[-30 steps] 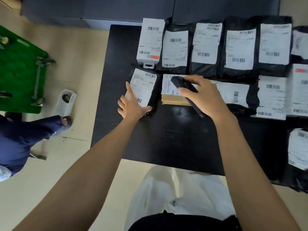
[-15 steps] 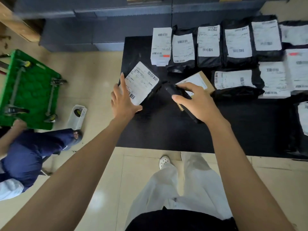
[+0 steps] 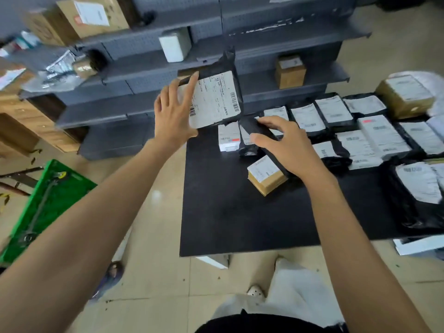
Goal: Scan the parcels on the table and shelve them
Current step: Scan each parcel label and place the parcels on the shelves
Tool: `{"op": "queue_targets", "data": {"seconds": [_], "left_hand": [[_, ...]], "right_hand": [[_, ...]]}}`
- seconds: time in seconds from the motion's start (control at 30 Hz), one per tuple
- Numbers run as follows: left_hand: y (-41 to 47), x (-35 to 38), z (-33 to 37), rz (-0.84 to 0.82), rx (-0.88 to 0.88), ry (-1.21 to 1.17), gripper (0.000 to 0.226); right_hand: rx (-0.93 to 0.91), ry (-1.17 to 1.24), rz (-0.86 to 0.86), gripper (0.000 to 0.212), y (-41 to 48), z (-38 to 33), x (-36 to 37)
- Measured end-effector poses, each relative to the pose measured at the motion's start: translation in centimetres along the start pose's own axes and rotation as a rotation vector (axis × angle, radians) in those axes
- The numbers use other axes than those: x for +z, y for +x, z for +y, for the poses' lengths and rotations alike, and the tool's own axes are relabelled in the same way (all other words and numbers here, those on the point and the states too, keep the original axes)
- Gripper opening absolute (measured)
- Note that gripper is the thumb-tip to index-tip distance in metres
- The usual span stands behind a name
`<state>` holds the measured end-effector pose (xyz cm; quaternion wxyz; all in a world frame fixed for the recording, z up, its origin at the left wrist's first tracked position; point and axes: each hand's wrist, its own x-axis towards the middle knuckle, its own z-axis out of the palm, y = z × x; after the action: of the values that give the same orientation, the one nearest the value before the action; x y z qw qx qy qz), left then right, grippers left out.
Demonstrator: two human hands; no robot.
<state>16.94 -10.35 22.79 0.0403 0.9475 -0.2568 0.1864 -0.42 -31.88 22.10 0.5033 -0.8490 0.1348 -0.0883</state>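
Parcel (image 3: 216,99) in black wrap, held up at frame centre over the table (image 3: 240,212) edge. Left hand (image 3: 173,111) grips its left side; right hand (image 3: 286,145) wraps the scanner (image 3: 259,133) just below. Scanning, probably, though blur hides any beam. Next comes carrying it to the shelves (image 3: 144,75) behind.

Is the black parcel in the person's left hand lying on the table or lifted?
Lifted: the left hand holds the black parcel in the air, label toward the camera, shelves behind it.
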Motion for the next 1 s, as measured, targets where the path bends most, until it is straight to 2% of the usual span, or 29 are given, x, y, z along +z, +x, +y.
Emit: {"op": "queue_targets", "data": {"seconds": [0.23, 0.43, 0.6, 1.0], "left_hand": [[2.3, -0.5, 2.7, -0.048, 0.156, 0.049, 0.134], [3.7, -0.1, 4.6, -0.040, 0.144, -0.048, 0.135], [4.0, 0.7, 5.8, -0.046, 0.147, -0.111, 0.138], [2.0, 4.9, 8.6, -0.112, 0.154, -0.140, 0.135]], "right_hand": [[-0.023, -0.067, 0.039, 0.051, -1.3, -0.9, -0.2], [-0.001, -0.133, 0.089, 0.053, -1.7, -0.5, -1.5], [0.016, -0.100, 0.099, 0.052, -2.0, -0.3, -2.1], [0.141, -0.097, -0.005, 0.051, -5.4, 2.6, -1.3]]}}
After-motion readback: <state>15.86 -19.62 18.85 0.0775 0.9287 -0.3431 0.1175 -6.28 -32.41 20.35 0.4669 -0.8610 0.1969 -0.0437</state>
